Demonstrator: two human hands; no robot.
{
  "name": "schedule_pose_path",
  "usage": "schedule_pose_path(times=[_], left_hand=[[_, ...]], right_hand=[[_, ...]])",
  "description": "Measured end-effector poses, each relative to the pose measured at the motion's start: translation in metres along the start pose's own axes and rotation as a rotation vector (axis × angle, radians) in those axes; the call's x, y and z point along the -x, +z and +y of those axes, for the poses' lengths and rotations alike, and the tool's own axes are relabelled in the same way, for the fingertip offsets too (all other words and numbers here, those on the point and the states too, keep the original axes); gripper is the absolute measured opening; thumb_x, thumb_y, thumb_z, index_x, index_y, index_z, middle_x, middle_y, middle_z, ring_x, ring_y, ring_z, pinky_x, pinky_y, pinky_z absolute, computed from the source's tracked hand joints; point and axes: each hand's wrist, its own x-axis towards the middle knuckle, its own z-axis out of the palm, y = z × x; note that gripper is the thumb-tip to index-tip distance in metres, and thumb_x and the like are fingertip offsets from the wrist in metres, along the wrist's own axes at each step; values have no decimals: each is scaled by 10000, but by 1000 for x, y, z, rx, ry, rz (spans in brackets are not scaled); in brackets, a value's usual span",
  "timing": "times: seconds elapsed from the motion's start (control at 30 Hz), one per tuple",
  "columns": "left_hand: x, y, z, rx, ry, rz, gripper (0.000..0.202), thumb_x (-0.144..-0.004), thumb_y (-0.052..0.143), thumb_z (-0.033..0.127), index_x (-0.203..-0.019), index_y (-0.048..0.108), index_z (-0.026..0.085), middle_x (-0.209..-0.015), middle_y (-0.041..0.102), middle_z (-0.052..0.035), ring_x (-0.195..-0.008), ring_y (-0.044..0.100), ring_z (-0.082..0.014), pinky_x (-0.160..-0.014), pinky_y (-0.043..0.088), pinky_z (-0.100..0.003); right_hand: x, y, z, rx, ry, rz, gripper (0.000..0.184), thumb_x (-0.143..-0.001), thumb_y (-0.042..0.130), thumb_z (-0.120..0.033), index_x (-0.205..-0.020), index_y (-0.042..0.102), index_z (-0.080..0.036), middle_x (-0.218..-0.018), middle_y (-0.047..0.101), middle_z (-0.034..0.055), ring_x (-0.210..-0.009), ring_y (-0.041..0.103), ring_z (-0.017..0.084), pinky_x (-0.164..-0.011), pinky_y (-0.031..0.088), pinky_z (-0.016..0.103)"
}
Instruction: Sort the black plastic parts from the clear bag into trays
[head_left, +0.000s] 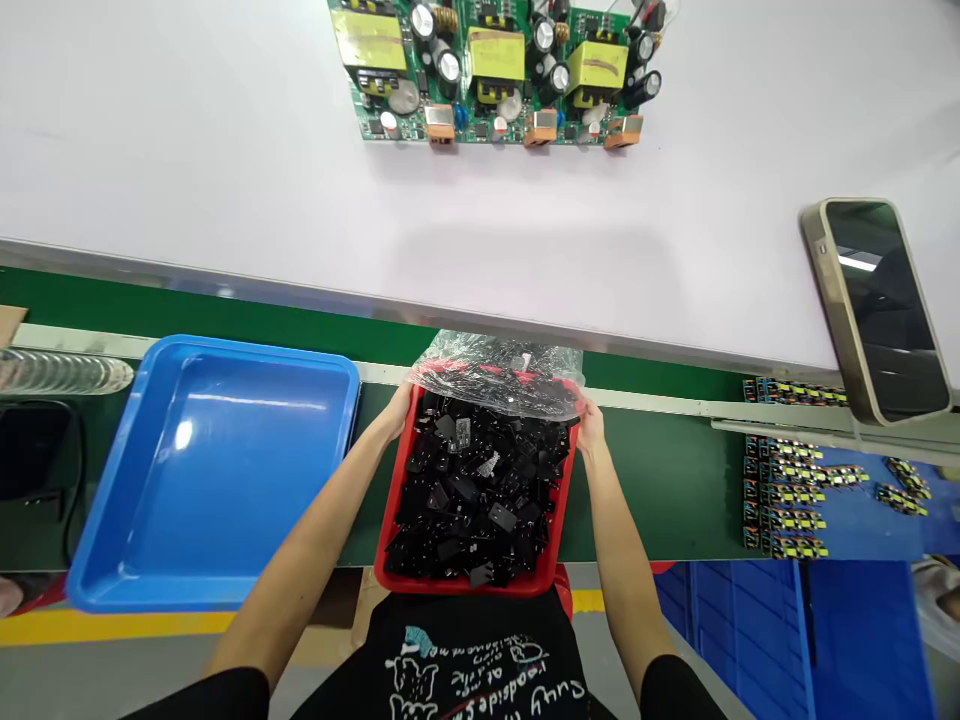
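Observation:
A red tray (557, 545) full of small black plastic parts (480, 490) sits in front of me at the bench's near edge. My left hand (401, 408) grips its far left side, and my right hand (591, 425) grips its far right side. Over the tray's far end lies a crumpled clear plastic bag (499, 375), close to both hands. The fingers are partly hidden behind the rim and the plastic.
An upper white shelf (225, 180) overhangs the bench, carrying green circuit boards (495, 80) and a phone (885, 310). A blue tray (225, 480) stands left. Rows of small circuit assemblies (795, 490) lie right, above blue crates (750, 620). Another person's arm (941, 600) shows far right.

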Motion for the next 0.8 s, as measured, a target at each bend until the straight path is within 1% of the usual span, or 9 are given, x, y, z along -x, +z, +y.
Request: schedule_pose_path(times=[0.17,0.23,0.3,0.4,0.47,0.57,0.63,0.73,0.8], left_hand=[[7,1,5,12,62,-44,637,-893,303,644,-1255,590,206,-1207,654,-52,-1127,593,-311,-928,516,-409],[9,1,6,15,115,-41,626,-891,319,652,-1288,562,233,-1291,600,-24,-1204,536,-301,-993,472,-400],[11,-1,3,14,152,-22,631,-891,319,660,-1305,545,240,-1329,569,-14,-1251,492,-293,-1044,423,-403],[12,-7,-5,7,132,10,661,-886,320,668,-1300,552,208,-1293,597,-57,-1235,505,-308,-1047,412,-444],[13,-12,-13,9,96,24,658,-878,350,660,-1301,552,197,-1270,612,-79,-1213,527,-311,-1033,424,-457],[17,-17,-24,14,32,41,637,-864,399,645,-1265,582,185,-1224,640,-99,-1173,560,-320,-1001,456,-458],[22,-19,-29,12,-2,63,631,-865,387,646,-1219,618,177,-1178,665,-106,-1149,578,-326,-975,480,-453],[29,-19,-32,-6,-15,114,643,-876,336,654,-1191,636,181,-1166,671,-101,-1135,590,-316,-952,499,-437],[33,-20,-32,-39,-6,174,657,-877,317,663,-1198,631,183,-1181,665,-97,-1139,589,-308,-955,495,-430]], right_hand=[[8,0,4,30,22,-11,335,-812,532,-376,-1081,663,-224,-1123,688,30,-1132,599,243,-999,478,423],[19,-3,12,63,37,-1,325,-802,564,-392,-1043,673,-203,-1070,705,47,-1100,615,258,-985,486,424],[34,-6,24,105,50,8,325,-766,626,-386,-1018,678,-188,-1046,712,57,-1090,618,273,-986,480,429],[53,-13,40,167,57,18,376,-723,688,-378,-1056,667,-205,-1126,687,44,-1156,578,276,-1037,433,433],[59,-16,45,206,64,15,405,-729,692,-404,-1089,657,-222,-1189,660,34,-1210,538,272,-1073,391,436],[57,-21,49,257,82,-19,465,-739,695,-444,-1155,630,-247,-1261,618,20,-1260,493,266,-1104,349,439],[53,-22,51,291,95,-32,518,-746,687,-483,-1208,602,-264,-1315,578,9,-1297,454,262,-1123,319,443],[51,-22,59,348,108,-29,582,-766,636,-569,-1258,572,-266,-1387,508,3,-1358,369,258,-1158,249,450],[53,-20,63,382,111,-30,617,-779,587,-622,-1278,561,-260,-1408,481,7,-1383,324,260,-1173,205,455]])
